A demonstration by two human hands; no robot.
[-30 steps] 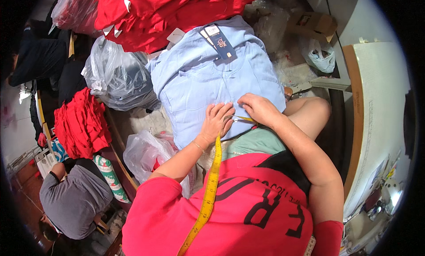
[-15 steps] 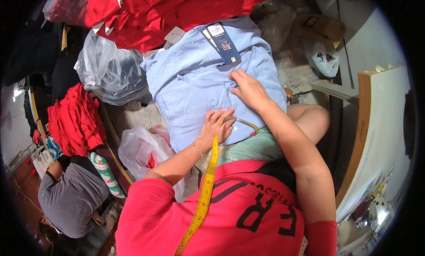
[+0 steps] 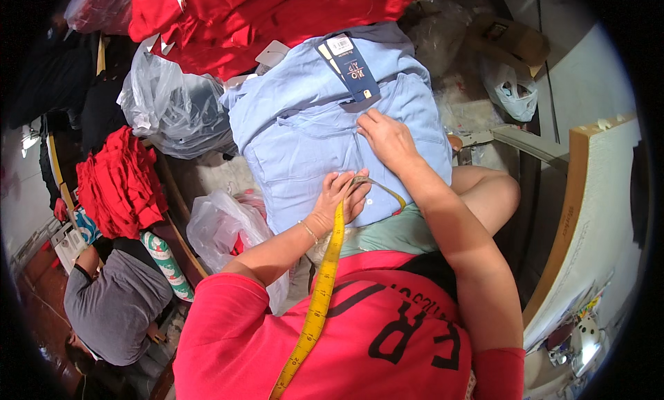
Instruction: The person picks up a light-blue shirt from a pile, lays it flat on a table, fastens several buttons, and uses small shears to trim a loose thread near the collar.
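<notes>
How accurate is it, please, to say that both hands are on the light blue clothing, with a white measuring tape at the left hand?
Not quite: the head view shows the measuring tape is yellow, not white. The left hand and right hand are indeed on the light blue clothing, and the tape is at the left one.

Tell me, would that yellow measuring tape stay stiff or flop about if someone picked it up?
The measuring tape would probably flop, since it bends and curves over the blue garment. It is likely light, being a thin, narrow strip. It seems unlikely to roll, as what shows is a flat ribbon, not a coil.
</notes>
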